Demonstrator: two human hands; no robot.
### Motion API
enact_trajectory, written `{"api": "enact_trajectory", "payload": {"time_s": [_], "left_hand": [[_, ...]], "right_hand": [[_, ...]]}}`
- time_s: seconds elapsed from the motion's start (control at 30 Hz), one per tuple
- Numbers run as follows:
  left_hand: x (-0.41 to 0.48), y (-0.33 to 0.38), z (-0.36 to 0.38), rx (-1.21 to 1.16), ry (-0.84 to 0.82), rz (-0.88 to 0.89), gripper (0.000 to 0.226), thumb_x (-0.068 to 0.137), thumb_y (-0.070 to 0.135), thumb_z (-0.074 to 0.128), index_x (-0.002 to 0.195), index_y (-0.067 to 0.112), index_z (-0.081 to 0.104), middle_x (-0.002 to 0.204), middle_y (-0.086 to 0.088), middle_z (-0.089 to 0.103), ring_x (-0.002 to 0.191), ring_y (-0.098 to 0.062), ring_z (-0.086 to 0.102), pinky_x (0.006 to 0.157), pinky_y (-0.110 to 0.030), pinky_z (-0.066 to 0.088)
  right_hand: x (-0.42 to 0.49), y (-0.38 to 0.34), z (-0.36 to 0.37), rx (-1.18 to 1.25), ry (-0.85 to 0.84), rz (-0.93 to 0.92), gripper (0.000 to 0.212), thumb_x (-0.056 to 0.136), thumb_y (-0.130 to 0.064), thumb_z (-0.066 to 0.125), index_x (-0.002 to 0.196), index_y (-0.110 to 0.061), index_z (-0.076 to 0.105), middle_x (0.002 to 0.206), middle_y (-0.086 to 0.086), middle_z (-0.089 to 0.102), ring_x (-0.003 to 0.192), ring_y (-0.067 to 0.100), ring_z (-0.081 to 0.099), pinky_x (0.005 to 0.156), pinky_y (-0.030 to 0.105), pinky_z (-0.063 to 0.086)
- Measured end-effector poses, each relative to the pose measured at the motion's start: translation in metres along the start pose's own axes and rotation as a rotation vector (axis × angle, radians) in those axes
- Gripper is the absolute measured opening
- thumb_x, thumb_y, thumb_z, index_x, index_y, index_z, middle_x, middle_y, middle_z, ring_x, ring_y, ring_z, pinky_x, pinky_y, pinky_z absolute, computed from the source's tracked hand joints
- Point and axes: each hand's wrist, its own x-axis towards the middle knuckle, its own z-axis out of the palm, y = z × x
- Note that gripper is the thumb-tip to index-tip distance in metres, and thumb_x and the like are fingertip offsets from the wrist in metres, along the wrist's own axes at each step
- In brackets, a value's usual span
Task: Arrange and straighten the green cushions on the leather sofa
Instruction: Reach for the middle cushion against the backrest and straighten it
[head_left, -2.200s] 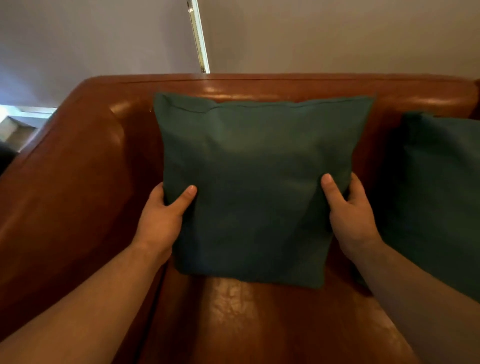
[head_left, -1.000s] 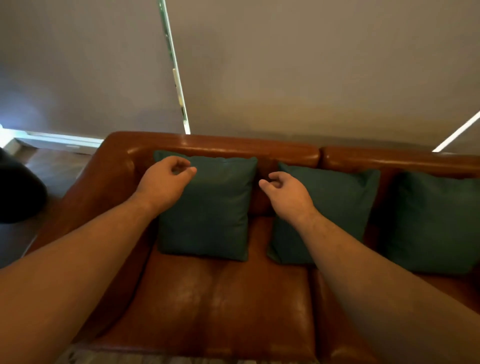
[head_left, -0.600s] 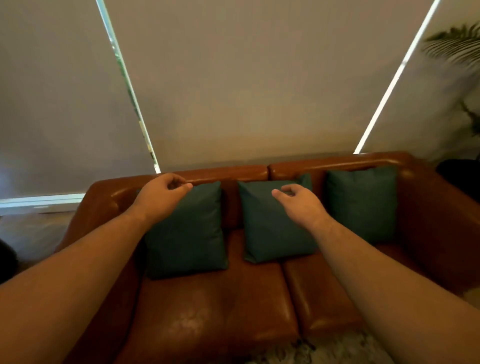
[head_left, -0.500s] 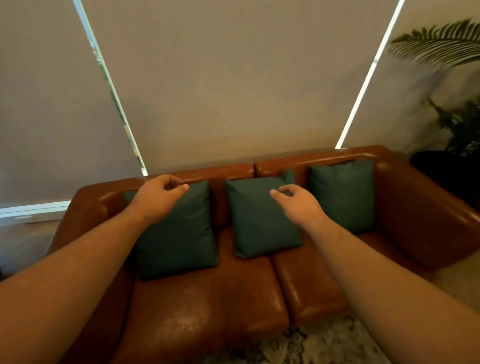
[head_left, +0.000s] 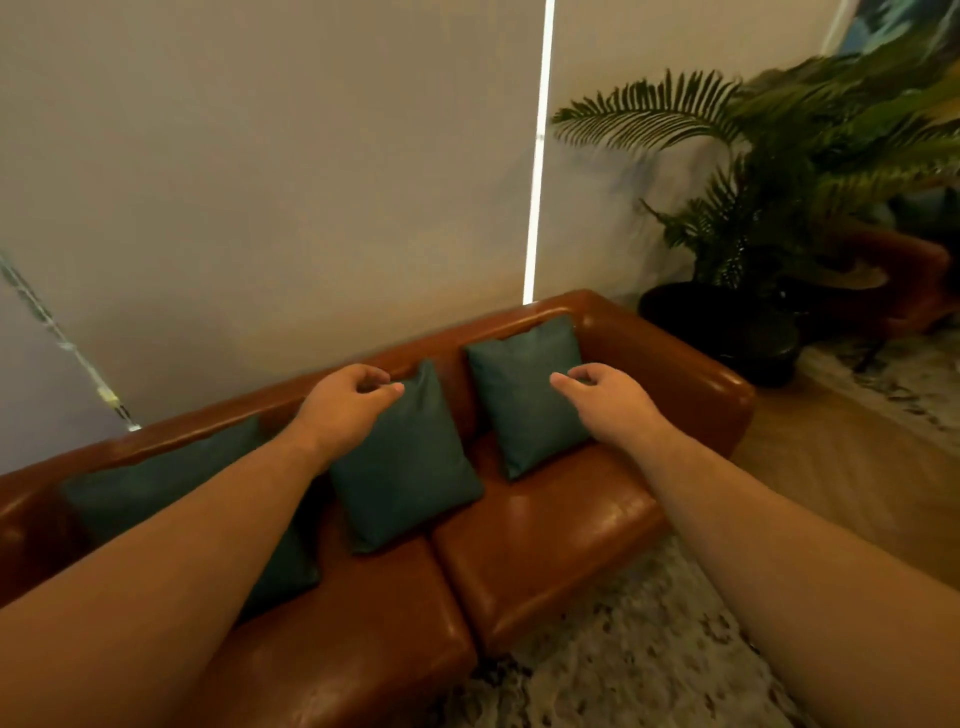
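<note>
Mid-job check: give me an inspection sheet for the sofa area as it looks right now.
Surface: brown leather sofa, glossy seat in two sections.
Job's things: three square green fabric cushions against the backrest; left cushion partly behind the left forearm, middle cushion and right cushion not touching each other.
Clutter: nothing seen.
Hands: left hand and right hand loosely curled, holding nothing.
Cables: nothing seen.
Surroundings: grey blinds, palm in black pot, speckled rug, wooden floor.

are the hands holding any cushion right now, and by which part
Nothing is held: the left hand and the right hand are loosely curled, empty, in front of the cushions.
</note>
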Motion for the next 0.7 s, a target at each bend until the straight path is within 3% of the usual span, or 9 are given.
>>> {"api": "enact_trajectory", "payload": {"time_s": [0.17,0.4,0.5,0.63,0.7], "left_hand": [[0.022,0.062,0.097,-0.078,-0.008,0.001,0.037,0.096,0.041,0.075,0.124,0.017,0.073,0.121,-0.002,0.074,0.114,-0.021,0.068,0.095,-0.036,0.051],[0.049,0.111,0.205,-0.192,-0.007,-0.053,0.033,0.098,0.039,0.074,0.125,0.021,0.069,0.115,0.005,0.068,0.103,-0.012,0.064,0.073,-0.020,0.043],[0.072,0.113,0.231,-0.210,0.007,-0.110,0.035,0.098,0.040,0.074,0.127,0.022,0.067,0.121,0.003,0.069,0.110,-0.016,0.064,0.085,-0.027,0.046],[0.113,0.097,0.256,-0.254,0.011,-0.182,0.042,0.098,0.040,0.074,0.133,0.020,0.063,0.125,0.001,0.067,0.113,-0.017,0.063,0.085,-0.026,0.046],[0.139,0.082,0.270,-0.291,0.012,-0.230,0.049,0.097,0.039,0.075,0.138,0.017,0.061,0.128,-0.001,0.066,0.118,-0.020,0.063,0.093,-0.033,0.049]], "right_hand": [[0.031,0.058,-0.081,0.023,0.021,0.014,0.056,0.100,-0.057,0.064,0.142,-0.021,0.064,0.135,0.004,0.069,0.122,0.025,0.063,0.093,0.032,0.046],[0.090,0.119,-0.153,-0.006,0.006,0.061,0.054,0.100,-0.058,0.062,0.141,-0.023,0.064,0.124,0.004,0.072,0.110,0.026,0.068,0.083,0.033,0.047],[0.125,0.138,-0.156,-0.014,-0.012,0.064,0.055,0.100,-0.060,0.061,0.142,-0.024,0.063,0.112,-0.008,0.065,0.098,0.013,0.062,0.075,0.030,0.045],[0.179,0.157,-0.134,-0.023,-0.057,0.081,0.055,0.100,-0.060,0.060,0.143,-0.025,0.062,0.115,-0.011,0.062,0.103,0.012,0.059,0.081,0.030,0.044],[0.212,0.164,-0.119,-0.020,-0.089,0.089,0.056,0.100,-0.060,0.061,0.144,-0.025,0.061,0.114,-0.013,0.062,0.104,0.011,0.059,0.082,0.030,0.045]]}}
